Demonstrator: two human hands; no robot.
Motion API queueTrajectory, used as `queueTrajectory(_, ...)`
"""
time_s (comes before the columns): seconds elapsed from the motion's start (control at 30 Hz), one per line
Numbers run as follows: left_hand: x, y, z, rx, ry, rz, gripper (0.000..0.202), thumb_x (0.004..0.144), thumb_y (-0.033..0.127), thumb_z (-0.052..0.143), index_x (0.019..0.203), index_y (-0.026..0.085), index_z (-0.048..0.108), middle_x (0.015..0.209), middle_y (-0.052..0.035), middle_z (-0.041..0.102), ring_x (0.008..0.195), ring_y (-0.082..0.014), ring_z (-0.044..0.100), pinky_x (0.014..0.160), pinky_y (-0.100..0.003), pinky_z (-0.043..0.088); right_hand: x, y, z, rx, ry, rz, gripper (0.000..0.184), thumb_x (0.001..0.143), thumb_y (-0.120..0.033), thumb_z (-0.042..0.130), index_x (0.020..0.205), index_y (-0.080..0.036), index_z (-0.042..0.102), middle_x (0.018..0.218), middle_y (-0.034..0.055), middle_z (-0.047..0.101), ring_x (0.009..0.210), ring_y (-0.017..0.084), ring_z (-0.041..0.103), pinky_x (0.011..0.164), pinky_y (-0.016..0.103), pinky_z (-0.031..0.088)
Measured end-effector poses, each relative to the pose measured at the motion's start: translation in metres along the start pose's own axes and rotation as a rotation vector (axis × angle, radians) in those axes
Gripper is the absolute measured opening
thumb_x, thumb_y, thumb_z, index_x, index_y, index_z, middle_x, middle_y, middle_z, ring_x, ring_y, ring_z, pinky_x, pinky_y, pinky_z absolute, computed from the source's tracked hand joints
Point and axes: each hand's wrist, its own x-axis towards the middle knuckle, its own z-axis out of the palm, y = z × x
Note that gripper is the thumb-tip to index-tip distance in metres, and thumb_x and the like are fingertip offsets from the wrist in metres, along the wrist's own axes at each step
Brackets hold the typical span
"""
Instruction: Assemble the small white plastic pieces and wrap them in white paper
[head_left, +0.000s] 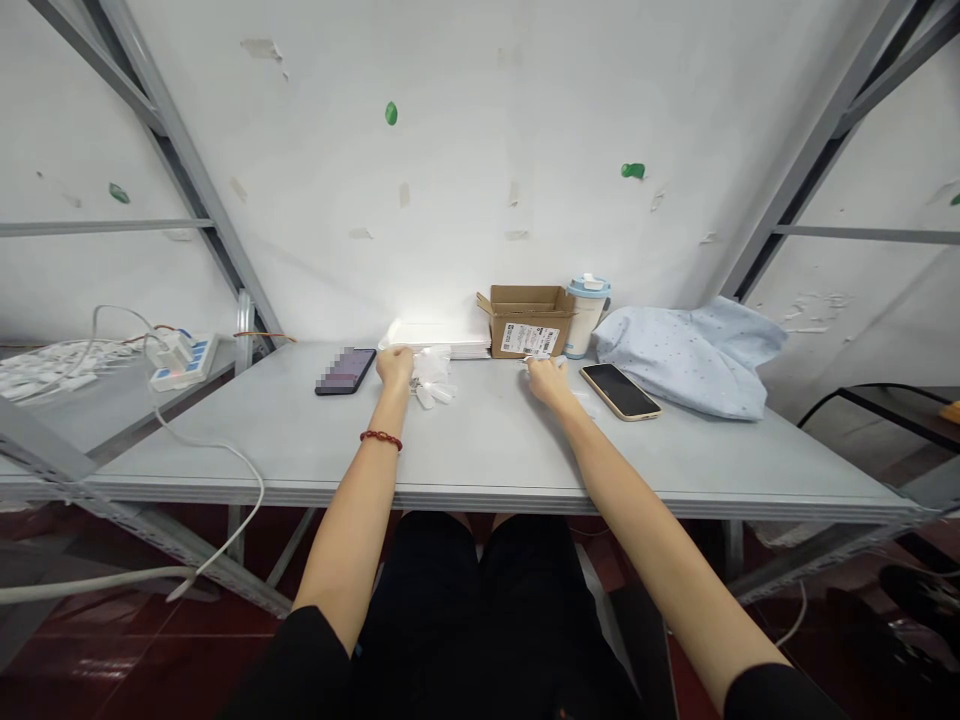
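Observation:
Both my arms reach far across the grey table (487, 450). My left hand (394, 367), with a red bead bracelet on the wrist, is closed on a small heap of clear plastic bags holding little white parts (433, 378). My right hand (545, 378) is closed in a pinch on a small white item (537, 359) in front of the open cardboard box (527, 318). What exactly the fingers hold is too small to make out.
A dark phone (345, 370) lies left of my left hand, a gold-edged phone (619, 390) right of my right hand. Behind stand white trays (442, 337), a lidded cup (586, 315) and a light blue cloth (686, 355). A power strip (182, 360) with cables sits far left.

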Motion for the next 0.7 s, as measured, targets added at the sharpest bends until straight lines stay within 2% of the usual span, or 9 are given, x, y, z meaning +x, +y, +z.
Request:
queueTrajectory(0.1,-0.004,0.009,0.0,-0.043,0.068,0.0,0.018,0.067,0.019,0.05,0.073,0.014,0.066,0.075,-0.0057,0.067,0.08,-0.0219,0.064,0.078,-0.03,0.048,0.002,-0.001,0.001,0.112,0.072,0.002,0.05,0.079,0.001,0.037,0.125,-0.009,0.055,0.117,0.0221,0.063,0.119,0.033,0.05,0.094,0.046,0.036)
queueTrajectory(0.23,-0.022,0.027,0.004,-0.079,0.011,0.147,0.019,0.072,0.023,0.055,0.083,0.014,0.068,0.086,-0.0081,0.069,0.085,-0.0198,0.063,0.083,-0.029,0.048,0.004,-0.006,-0.002,0.513,0.168,-0.059,0.043,0.079,-0.006,0.043,0.119,-0.011,0.059,0.115,0.016,0.067,0.11,0.026,0.058,0.093,0.039,0.041)
queueTrajectory(0.33,-0.038,0.037,0.009,-0.122,-0.132,0.2,0.021,0.074,0.026,0.057,0.088,0.015,0.069,0.082,-0.0057,0.068,0.078,-0.0175,0.062,0.078,-0.029,0.049,0.002,-0.013,-0.007,0.905,0.147,-0.125,0.033,0.078,-0.015,0.05,0.109,-0.014,0.063,0.106,0.0102,0.071,0.098,0.021,0.063,0.088,0.034,0.046)
queueTrajectory(0.43,-0.049,0.043,0.013,-0.185,-0.316,0.178,0.026,0.074,0.027,0.058,0.093,0.014,0.07,0.071,-0.0025,0.063,0.067,-0.0158,0.058,0.063,-0.026,0.046,-0.005,-0.019,-0.015,1.195,0.014,-0.138,0.029,0.076,-0.023,0.055,0.102,-0.015,0.064,0.093,0.0069,0.073,0.086,0.018,0.063,0.077,0.03,0.047)
queueTrajectory(0.57,-0.059,0.047,0.012,-0.23,-0.509,0.185,0.031,0.074,0.033,0.061,0.094,0.013,0.072,0.075,-0.0044,0.066,0.068,-0.0156,0.057,0.055,-0.025,0.041,-0.012,-0.023,-0.022,1.349,-0.087,-0.102,0.027,0.072,-0.024,0.055,0.096,-0.016,0.064,0.086,0.0055,0.074,0.076,0.014,0.06,0.068,0.026,0.045)
queueTrajectory(0.7,-0.065,0.05,0.011,-0.237,-0.6,0.166,0.034,0.072,0.041,0.066,0.091,0.014,0.073,0.082,-0.0062,0.069,0.072,-0.016,0.057,0.056,-0.025,0.04,-0.015,-0.025,-0.026,1.383,-0.133,-0.108,0.027,0.072,-0.024,0.053,0.095,-0.016,0.065,0.085,0.0055,0.073,0.07,0.013,0.057,0.064,0.024,0.043)
